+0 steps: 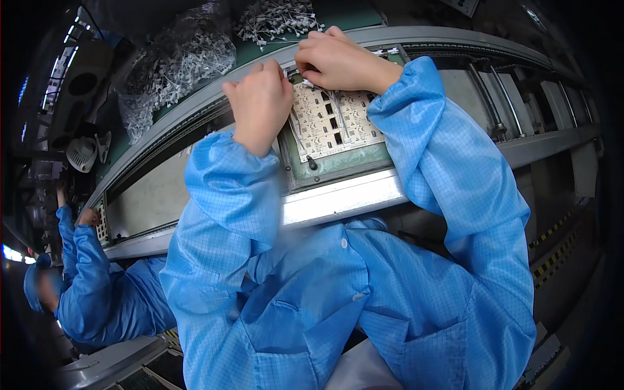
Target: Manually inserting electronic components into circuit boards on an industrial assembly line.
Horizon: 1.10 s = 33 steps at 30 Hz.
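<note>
A pale circuit board panel (356, 123) with black parts and white wires (339, 114) lies in a green carrier (335, 171) in front of me. My left hand (261, 97) is closed at the panel's far left corner, fingers curled down; what they hold is hidden. Just to its right, my right hand (341, 60) reaches over the panel's far edge, also closed. A small white piece (308, 84), perhaps a connector, shows under its fingertips, but whether they grip it is unclear.
Beyond the conveyor's metal rail (348, 197) lie a clear bag (179, 78) of white-ended wires and a loose wire pile (276, 21). A white fan-like device (82, 155) stands at far left. A co-worker in blue (107, 296) works farther down the line, a hand (88, 217) at another board.
</note>
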Available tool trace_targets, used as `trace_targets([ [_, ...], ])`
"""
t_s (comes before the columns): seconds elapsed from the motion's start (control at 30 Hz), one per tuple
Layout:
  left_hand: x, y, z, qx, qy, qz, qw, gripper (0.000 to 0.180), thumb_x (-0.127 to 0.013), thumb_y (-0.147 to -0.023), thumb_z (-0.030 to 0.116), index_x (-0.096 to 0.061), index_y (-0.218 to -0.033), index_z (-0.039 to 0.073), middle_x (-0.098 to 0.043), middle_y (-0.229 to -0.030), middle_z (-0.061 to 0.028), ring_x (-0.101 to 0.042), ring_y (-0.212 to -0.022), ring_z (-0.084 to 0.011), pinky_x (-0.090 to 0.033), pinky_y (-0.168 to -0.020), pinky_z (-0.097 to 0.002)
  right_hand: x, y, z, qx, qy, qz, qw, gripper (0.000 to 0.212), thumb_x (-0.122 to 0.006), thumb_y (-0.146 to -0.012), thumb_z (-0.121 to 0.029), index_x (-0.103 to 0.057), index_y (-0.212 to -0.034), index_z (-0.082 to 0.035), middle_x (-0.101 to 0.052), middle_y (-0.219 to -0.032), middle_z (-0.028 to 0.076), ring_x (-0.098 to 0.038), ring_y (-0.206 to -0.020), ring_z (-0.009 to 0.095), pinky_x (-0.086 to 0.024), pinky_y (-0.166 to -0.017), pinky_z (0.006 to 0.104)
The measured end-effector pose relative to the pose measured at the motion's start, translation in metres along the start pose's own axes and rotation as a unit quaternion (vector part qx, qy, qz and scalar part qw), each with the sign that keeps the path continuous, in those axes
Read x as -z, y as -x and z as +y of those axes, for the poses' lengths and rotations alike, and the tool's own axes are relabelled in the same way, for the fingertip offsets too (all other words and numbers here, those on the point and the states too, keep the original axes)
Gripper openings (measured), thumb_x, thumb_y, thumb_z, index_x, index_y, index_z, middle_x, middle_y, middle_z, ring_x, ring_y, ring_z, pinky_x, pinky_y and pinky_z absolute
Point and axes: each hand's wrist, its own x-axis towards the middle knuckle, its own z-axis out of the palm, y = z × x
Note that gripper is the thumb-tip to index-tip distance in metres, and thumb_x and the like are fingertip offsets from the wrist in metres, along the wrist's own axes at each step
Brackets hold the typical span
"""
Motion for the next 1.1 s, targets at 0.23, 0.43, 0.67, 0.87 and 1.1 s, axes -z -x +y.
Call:
trace_targets([
  [0.23, 0.006, -0.002, -0.001, 0.018, 0.08, -0.05, 0.995, 0.013, -0.063, -0.085, 0.017, -0.064, -0.094, 0.008, -0.071, -0.09, -0.0107, -0.066, -0.078, -0.0339, -0.037, -0.077, -0.0502, -0.003, -0.003, 0.0, 0.0, -0.034, 0.061, 0.998, 0.006, -0.063, -0.086, -0.012, -0.067, -0.089, -0.011, -0.063, -0.087, 0.0, -0.057, -0.097, 0.019, -0.036, -0.09, 0.0378],
  [0.43, 0.003, 0.0, -0.003, 0.008, 0.085, -0.039, 0.996, 0.014, -0.065, -0.084, 0.017, -0.063, -0.095, 0.008, -0.07, -0.091, -0.009, -0.062, -0.091, -0.0314, -0.037, -0.077, -0.0499, 0.002, -0.003, -0.002, -0.005, -0.007, -0.008, 1.0, 0.009, -0.062, -0.086, -0.012, -0.068, -0.092, -0.01, -0.064, -0.089, 0.001, -0.057, -0.096, 0.019, -0.035, -0.091, 0.0375],
  [0.67, -0.002, -0.003, -0.013, 0.026, 0.138, -0.045, 0.989, 0.015, -0.065, -0.083, 0.017, -0.065, -0.096, 0.009, -0.07, -0.094, -0.0075, -0.063, -0.094, -0.0323, -0.039, -0.08, -0.0484, -0.002, -0.006, 0.003, -0.034, -0.068, 0.009, 0.997, 0.009, -0.06, -0.085, -0.011, -0.068, -0.09, -0.011, -0.062, -0.087, 0.001, -0.057, -0.097, 0.02, -0.035, -0.091, 0.0377],
  [0.87, 0.002, -0.007, -0.009, 0.03, 0.105, -0.065, 0.992, 0.016, -0.063, -0.085, 0.019, -0.07, -0.096, 0.01, -0.071, -0.096, -0.0069, -0.065, -0.092, -0.0299, -0.043, -0.078, -0.0464, -0.002, -0.004, 0.009, -0.035, -0.066, 0.01, 0.997, 0.01, -0.06, -0.085, -0.011, -0.067, -0.092, -0.01, -0.062, -0.088, 0.002, -0.057, -0.099, 0.02, -0.036, -0.092, 0.0378],
  [1.1, 0.005, -0.012, -0.012, 0.04, 0.127, -0.04, 0.99, 0.016, -0.061, -0.087, 0.02, -0.072, -0.095, 0.013, -0.069, -0.1, -0.0065, -0.06, -0.099, -0.0315, -0.042, -0.081, -0.0484, 0.003, -0.007, 0.01, -0.028, -0.079, 0.041, 0.996, 0.013, -0.06, -0.086, -0.013, -0.068, -0.096, -0.01, -0.062, -0.092, 0.003, -0.057, -0.101, 0.022, -0.037, -0.092, 0.0395],
])
